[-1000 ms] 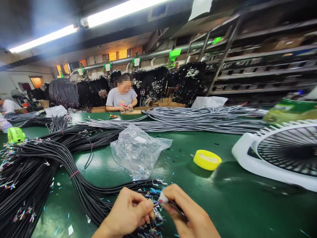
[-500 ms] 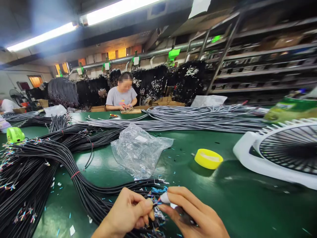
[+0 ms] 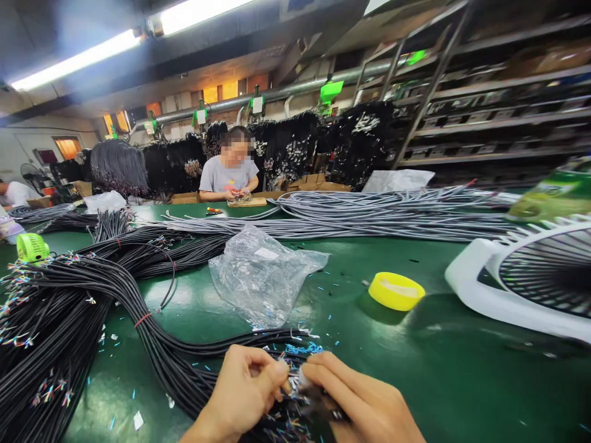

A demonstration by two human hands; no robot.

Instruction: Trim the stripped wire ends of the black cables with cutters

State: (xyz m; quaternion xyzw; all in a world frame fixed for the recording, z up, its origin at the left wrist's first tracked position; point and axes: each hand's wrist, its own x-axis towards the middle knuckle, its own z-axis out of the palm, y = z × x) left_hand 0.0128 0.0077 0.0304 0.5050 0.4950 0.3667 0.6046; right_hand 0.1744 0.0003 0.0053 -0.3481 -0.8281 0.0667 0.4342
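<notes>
Working at the near edge of the green table (image 3: 452, 381): left hand (image 3: 240, 397) pinching the stripped end of a black cable bundle (image 3: 152, 344) between thumb and fingertips, right hand (image 3: 364, 406) closing on a small dark tool, possibly a cutter, with a pale tip meeting the wire ends (image 3: 295, 376) right where the two hands are touching. Hard to be sure of the tool, being mostly hidden under the fingers.

Judging the wires thin, light and limp, the fine coloured cores easy to bend or nick; gripping best on the black jacket just behind the stripped part, not on the bare strands. Bundle itself looking heavy and floppy, trailing off toward the left edge, tied with a red band (image 3: 142, 320).

Lying just beyond the hands, a crumpled clear plastic bag (image 3: 263, 280), and to its right a yellow tape roll (image 3: 396, 291), well apart from the bundle. Resting near the right edge, a white fan (image 3: 521, 289). Sitting near the left edge, a small green fan (image 3: 31, 247). Stretching across the far side, grey cables (image 3: 369, 218). Sitting at the far edge, another person (image 3: 229, 175), hands busy over a wooden board.
</notes>
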